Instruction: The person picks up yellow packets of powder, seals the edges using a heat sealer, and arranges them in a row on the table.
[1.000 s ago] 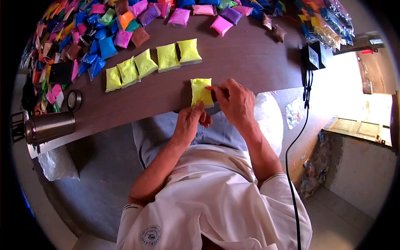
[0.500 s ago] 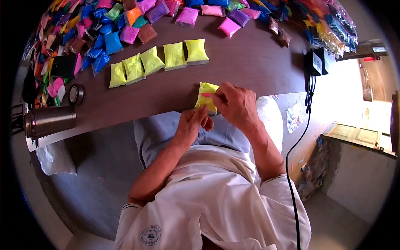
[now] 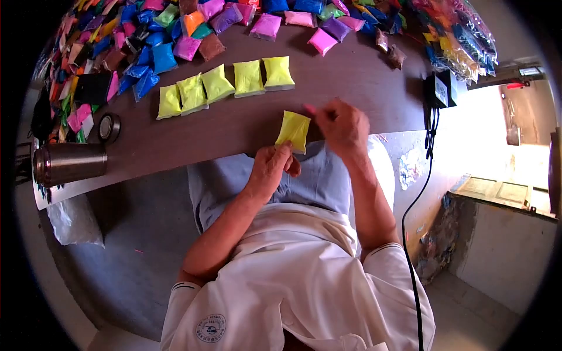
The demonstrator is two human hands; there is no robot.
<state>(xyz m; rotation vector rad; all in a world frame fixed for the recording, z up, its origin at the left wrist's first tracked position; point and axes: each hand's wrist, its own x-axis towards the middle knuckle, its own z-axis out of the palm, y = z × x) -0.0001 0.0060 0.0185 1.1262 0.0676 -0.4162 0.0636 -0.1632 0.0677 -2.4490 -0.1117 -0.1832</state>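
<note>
Pinched in my left hand (image 3: 271, 169) is the lower edge of a yellow packet (image 3: 294, 130), near the table's front edge. My right hand (image 3: 342, 127) is closed just to the right of that packet, apart from it. A small pink piece (image 3: 309, 109) sticks out from its fingertips; what exactly it is cannot be made out. Farther back on the table, several yellow packets (image 3: 247, 78) lie in a slightly curved row.
Many coloured packets (image 3: 187, 47) are heaped along the back and left of the brown table (image 3: 363, 76). A metal flask (image 3: 75, 162) and a tape roll (image 3: 109, 127) are at left. A black box (image 3: 439, 90) with cables stands at right.
My right hand has moved off the yellow packet, up and to the right, with the pink piece. The packet now shows more fully in my left hand.
</note>
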